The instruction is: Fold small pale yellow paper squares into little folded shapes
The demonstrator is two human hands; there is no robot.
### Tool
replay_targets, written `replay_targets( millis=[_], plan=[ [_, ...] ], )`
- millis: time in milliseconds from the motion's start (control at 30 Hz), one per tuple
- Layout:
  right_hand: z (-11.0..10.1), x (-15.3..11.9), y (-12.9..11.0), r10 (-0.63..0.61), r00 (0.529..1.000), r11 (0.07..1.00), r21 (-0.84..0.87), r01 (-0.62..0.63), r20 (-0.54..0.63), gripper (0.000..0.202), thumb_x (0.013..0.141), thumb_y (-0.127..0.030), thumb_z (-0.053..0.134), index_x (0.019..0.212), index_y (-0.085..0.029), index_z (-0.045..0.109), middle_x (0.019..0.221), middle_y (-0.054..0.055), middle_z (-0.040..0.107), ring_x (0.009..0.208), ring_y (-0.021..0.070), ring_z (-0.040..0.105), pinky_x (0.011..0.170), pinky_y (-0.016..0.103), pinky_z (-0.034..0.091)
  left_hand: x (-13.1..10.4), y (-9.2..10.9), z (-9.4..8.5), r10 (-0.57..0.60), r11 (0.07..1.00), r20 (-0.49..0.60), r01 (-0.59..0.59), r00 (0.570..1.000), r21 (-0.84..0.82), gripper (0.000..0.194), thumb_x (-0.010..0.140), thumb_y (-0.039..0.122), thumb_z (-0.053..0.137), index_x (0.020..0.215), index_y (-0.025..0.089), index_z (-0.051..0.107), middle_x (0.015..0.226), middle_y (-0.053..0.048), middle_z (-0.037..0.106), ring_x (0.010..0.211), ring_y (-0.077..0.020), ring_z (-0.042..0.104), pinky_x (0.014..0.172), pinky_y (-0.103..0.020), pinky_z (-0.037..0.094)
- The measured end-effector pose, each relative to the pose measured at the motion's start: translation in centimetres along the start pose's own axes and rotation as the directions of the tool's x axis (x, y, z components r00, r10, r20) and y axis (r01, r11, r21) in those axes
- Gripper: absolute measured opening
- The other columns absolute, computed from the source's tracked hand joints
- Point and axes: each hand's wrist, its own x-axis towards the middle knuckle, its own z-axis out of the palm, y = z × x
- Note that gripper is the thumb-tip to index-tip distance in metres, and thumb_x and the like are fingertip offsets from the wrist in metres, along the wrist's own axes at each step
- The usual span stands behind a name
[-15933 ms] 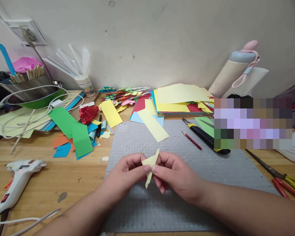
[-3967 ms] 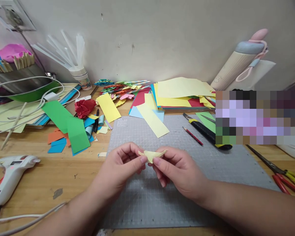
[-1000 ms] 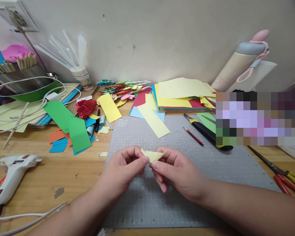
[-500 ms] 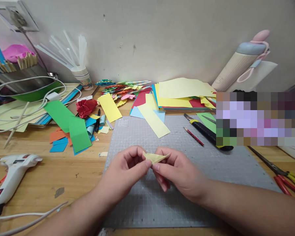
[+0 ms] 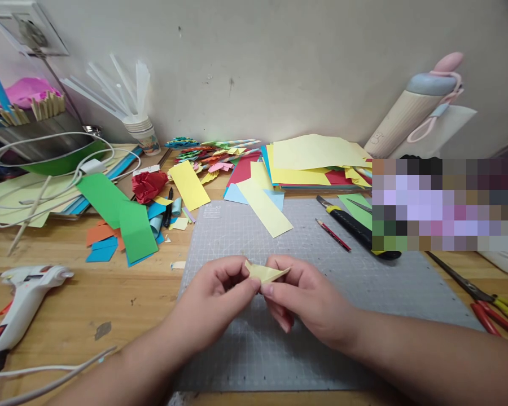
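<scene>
A small folded piece of pale yellow paper (image 5: 266,273) is pinched between both my hands above the grey cutting mat (image 5: 338,355). My left hand (image 5: 224,290) grips its left end, the thumb along the lower edge. On the other side, my right hand (image 5: 302,293) holds it between thumb and index finger, with a pointed corner sticking out to the right. The two thumb tips nearly meet under the paper. Beyond my hands, a pale yellow paper strip (image 5: 266,208) lies over the mat's far edge. Some of my fingers are hidden behind the paper.
A utility knife (image 5: 351,223) and a red pencil (image 5: 333,235) lie right of centre, scissors (image 5: 478,290) farther right. At left are a glue gun (image 5: 29,299), green paper (image 5: 122,217) and scraps. Paper sheets (image 5: 317,151) and a tumbler (image 5: 419,107) stand near the wall.
Both hands stay pinched on the folded paper, which has tilted slightly and shows a little more of its face. The hands have dipped very slightly. Nothing else has moved.
</scene>
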Motion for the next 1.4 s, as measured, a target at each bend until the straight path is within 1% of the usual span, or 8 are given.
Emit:
replay_targets(
  millis=[133, 300, 467, 867, 1033, 1133, 1233, 1400],
  plan=[
    [-0.2, 0.1, 0.1, -0.011, 1.000, 0.999, 0.053, 0.010, 0.012, 0.020, 0.083, -0.030, 0.058, 0.071, -0.019, 0.048, 0.051, -0.007, 0.051, 0.038, 0.0060, 0.045, 0.041, 0.019, 0.031, 0.2, -0.3, -0.1, -0.026, 0.985, -0.035, 0.019, 0.999, -0.171, 0.021, 0.079, 0.034, 0.064, 0.070, 0.017, 0.054, 0.061, 0.004, 0.049, 0.062, -0.0118, 0.044, 0.060, -0.025, 0.033],
    [-0.2, 0.0, 0.2, -0.024, 0.999, 0.998, 0.051, 0.026, -0.041, 0.023, 0.086, -0.036, 0.055, 0.073, -0.017, 0.055, 0.056, -0.004, 0.053, 0.043, 0.0076, 0.048, 0.042, 0.020, 0.038, 0.3, -0.7, -0.3, -0.081, 0.957, -0.029, 0.070, 0.996, -0.283, 0.025, 0.075, 0.037, 0.069, 0.067, 0.017, 0.057, 0.060, 0.003, 0.054, 0.059, -0.0122, 0.047, 0.060, -0.026, 0.034],
    [-0.1, -0.1, 0.2, -0.030, 0.996, 0.999, 0.035, 0.033, -0.082, 0.022, 0.086, -0.034, 0.055, 0.071, -0.017, 0.055, 0.054, -0.005, 0.052, 0.043, 0.0076, 0.047, 0.043, 0.020, 0.040, 0.3, -1.0, -0.4, -0.091, 0.958, -0.025, 0.081, 0.996, -0.276, 0.026, 0.075, 0.037, 0.070, 0.064, 0.016, 0.058, 0.061, 0.002, 0.055, 0.060, -0.0121, 0.047, 0.061, -0.025, 0.033],
    [0.0, 0.0, 0.1, -0.038, 0.997, 0.999, 0.031, 0.040, -0.071, 0.022, 0.084, -0.035, 0.057, 0.070, -0.018, 0.055, 0.054, -0.005, 0.051, 0.044, 0.0082, 0.046, 0.044, 0.021, 0.041, 0.3, -1.2, -0.5, -0.109, 0.969, -0.045, 0.096, 0.993, -0.227, 0.031, 0.076, 0.039, 0.070, 0.060, 0.016, 0.054, 0.057, 0.003, 0.052, 0.059, -0.0120, 0.046, 0.059, -0.025, 0.031],
    [0.1, -0.1, -0.2, -0.042, 0.997, 0.999, 0.002, 0.042, -0.067, 0.022, 0.083, -0.034, 0.056, 0.067, -0.018, 0.053, 0.054, -0.004, 0.051, 0.045, 0.0084, 0.047, 0.044, 0.021, 0.040, 0.4, -0.6, -0.1, -0.045, 0.973, -0.049, 0.033, 0.998, -0.229, 0.024, 0.075, 0.034, 0.071, 0.070, 0.016, 0.056, 0.062, 0.003, 0.056, 0.059, -0.0111, 0.049, 0.059, -0.024, 0.035],
    [0.1, 0.0, -0.3, -0.040, 0.996, 0.999, -0.001, 0.040, -0.080, 0.022, 0.082, -0.033, 0.057, 0.066, -0.018, 0.053, 0.053, -0.004, 0.050, 0.046, 0.0088, 0.046, 0.045, 0.022, 0.041, 0.3, -0.3, 0.1, 0.018, 0.966, -0.121, -0.048, 0.993, -0.254, 0.023, 0.074, 0.029, 0.073, 0.083, 0.018, 0.055, 0.066, 0.003, 0.059, 0.064, -0.0122, 0.053, 0.061, -0.024, 0.040],
    [-0.1, 0.0, -0.2, -0.026, 0.997, 0.999, 0.023, 0.027, -0.075, 0.023, 0.083, -0.036, 0.056, 0.069, -0.018, 0.054, 0.057, -0.004, 0.052, 0.046, 0.0088, 0.048, 0.045, 0.021, 0.040, 0.3, -0.1, 0.1, 0.050, 0.968, -0.163, -0.088, 0.985, -0.237, 0.021, 0.075, 0.027, 0.073, 0.080, 0.018, 0.055, 0.065, 0.004, 0.055, 0.061, -0.0100, 0.050, 0.057, -0.022, 0.039],
    [-0.1, 0.0, 0.1, -0.038, 0.996, 0.999, 0.024, 0.040, -0.082, 0.025, 0.085, -0.037, 0.054, 0.069, -0.018, 0.053, 0.056, -0.004, 0.051, 0.045, 0.0081, 0.047, 0.045, 0.021, 0.040, 0.4, -0.3, -0.1, 0.048, 0.952, -0.120, -0.082, 0.992, -0.295, 0.018, 0.075, 0.023, 0.073, 0.079, 0.017, 0.057, 0.071, 0.002, 0.058, 0.064, -0.0092, 0.052, 0.060, -0.021, 0.040]
  ],
)
